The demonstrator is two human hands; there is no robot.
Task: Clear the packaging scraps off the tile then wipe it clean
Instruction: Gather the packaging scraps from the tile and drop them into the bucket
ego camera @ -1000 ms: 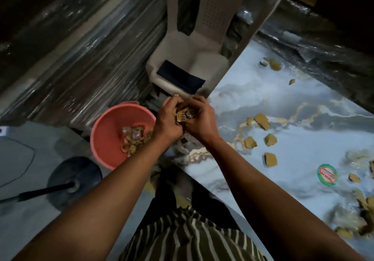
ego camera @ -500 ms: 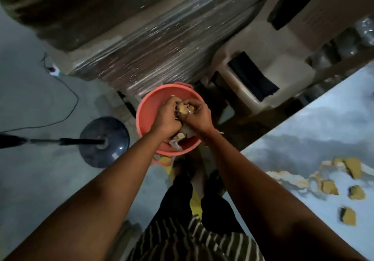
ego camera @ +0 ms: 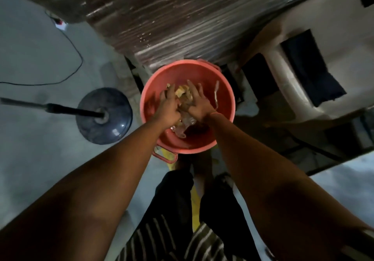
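Both hands over the mouth of the red bucket [ego camera: 223,106], side by side. Left hand [ego camera: 169,106] and right hand [ego camera: 199,103] with fingers spread, gripping nothing. Packaging scraps [ego camera: 183,93] between and below the hands, inside the bucket; seemingly loose, blurred. Tile [ego camera: 344,181] edge well right of the hands.

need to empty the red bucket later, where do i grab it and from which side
Probably by the loop handle on the red bucket rim nearest you, coming from above; a second handle shows on the far rim, so two hands could lift it level.
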